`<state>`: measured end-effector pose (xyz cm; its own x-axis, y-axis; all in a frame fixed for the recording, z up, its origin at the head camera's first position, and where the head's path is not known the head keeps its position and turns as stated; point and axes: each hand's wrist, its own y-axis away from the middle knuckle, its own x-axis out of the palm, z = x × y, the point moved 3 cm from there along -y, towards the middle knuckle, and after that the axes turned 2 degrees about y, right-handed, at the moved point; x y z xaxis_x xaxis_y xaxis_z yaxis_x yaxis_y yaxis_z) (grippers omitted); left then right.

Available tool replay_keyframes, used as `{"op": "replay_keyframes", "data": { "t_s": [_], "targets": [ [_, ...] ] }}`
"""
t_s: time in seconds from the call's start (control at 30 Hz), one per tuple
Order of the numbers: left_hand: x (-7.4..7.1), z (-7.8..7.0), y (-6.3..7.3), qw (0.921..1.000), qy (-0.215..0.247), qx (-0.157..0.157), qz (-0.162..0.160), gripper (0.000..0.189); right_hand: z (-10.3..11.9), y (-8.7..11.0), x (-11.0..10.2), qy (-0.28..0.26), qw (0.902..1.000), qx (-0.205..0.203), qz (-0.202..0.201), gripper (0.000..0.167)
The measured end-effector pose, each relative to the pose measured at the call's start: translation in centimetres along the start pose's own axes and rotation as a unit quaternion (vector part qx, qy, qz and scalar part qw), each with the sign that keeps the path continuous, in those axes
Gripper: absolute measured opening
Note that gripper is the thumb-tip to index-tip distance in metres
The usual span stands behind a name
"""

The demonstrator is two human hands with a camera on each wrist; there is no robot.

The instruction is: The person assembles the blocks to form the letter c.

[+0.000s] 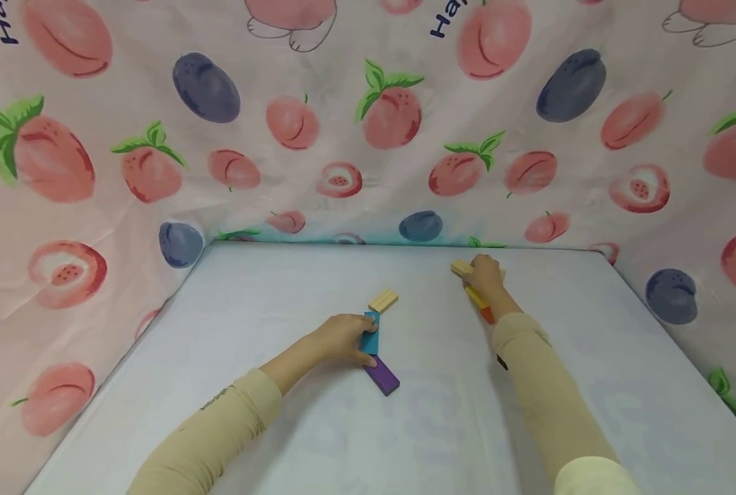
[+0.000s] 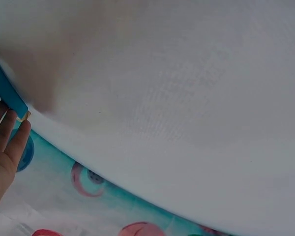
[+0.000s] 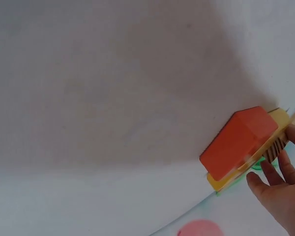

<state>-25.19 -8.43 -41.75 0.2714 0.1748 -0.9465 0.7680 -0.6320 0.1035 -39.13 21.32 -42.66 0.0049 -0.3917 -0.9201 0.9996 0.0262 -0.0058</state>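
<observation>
My left hand holds a blue block by its two ends, fingers at the far end and thumb at the near end. A purple block lies just below the thumb, and a plain wooden block lies beyond the fingers. On the right, my right hand grips a plain wooden block, largely covered by the fingers. Wooden pieces show at its left. A yellow block and an orange-red block lie on the near side of this hand.
A dark block is partly hidden by the right sleeve. All the blocks lie on a white-covered table. Fruit-printed cloth rises behind the table and along both sides.
</observation>
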Motion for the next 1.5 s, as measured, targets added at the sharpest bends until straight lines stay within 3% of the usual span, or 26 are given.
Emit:
{"op": "replay_keyframes", "data": {
  "t_s": [0.2,0.47,0.7,1.1,1.27,1.33,1.4,1.5],
  "targets": [
    [0.2,-0.1,0.1,1.0,-0.001,-0.002,0.0,0.071,0.5,0.2,0.2,-0.02,0.9991,-0.036,0.007,0.037],
    [0.2,0.0,-0.1,0.9999,0.001,0.007,-0.01,0.07,1.7,1.0,-0.9,-0.101,0.9892,-0.104,-0.019,0.032],
    [0.3,0.0,-0.1,0.9999,0.009,0.012,-0.008,0.071,1.8,1.3,-0.7,-0.173,0.9815,-0.081,-0.003,0.032],
    [0.1,0.0,-0.1,0.9998,0.011,0.011,-0.015,0.07,2.3,1.9,-0.6,-0.295,0.9547,-0.026,0.024,0.036],
    [0.1,0.2,-0.1,0.9996,0.008,0.018,-0.018,0.07,2.4,2.0,-0.3,-0.313,0.9495,-0.017,0.011,0.039],
    [0.2,0.3,-0.1,0.9998,0.005,0.013,-0.016,0.07,2.0,1.6,0.1,-0.316,0.9485,-0.029,0.002,0.042],
    [0.2,0.3,0.0,0.9998,0.003,0.012,-0.015,0.07,0.7,0.2,1.3,-0.348,0.936,-0.051,-0.01,0.046],
    [0.1,0.1,0.0,0.9998,0.004,0.013,-0.013,0.071,-0.9,-1.6,2.9,-0.362,0.9301,-0.054,-0.024,0.047]
  ]
}}
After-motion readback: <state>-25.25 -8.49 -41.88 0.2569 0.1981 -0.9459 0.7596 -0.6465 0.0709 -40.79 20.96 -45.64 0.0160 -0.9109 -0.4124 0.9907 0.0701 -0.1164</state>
